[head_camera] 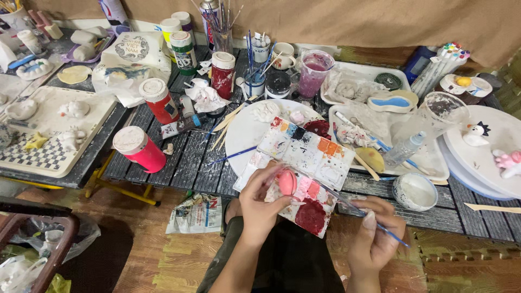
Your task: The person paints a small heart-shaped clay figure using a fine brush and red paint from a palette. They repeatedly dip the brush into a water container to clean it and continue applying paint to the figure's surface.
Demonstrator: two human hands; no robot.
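Over the smeared palette (304, 163), hands grip a smooth pink egg (287, 182) and thin brush (347, 205).

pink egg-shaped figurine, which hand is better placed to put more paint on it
Right, probably: the right hand holds the thin blue-handled brush, tip near the figurine, while the left hand grips it.

A craft painting workshop: a dark slatted table (179, 157) crowded with red-bodied paint bottles (142, 149), a stained white plastic palette (306, 152), and unpainted white plaster figurines (73, 108).
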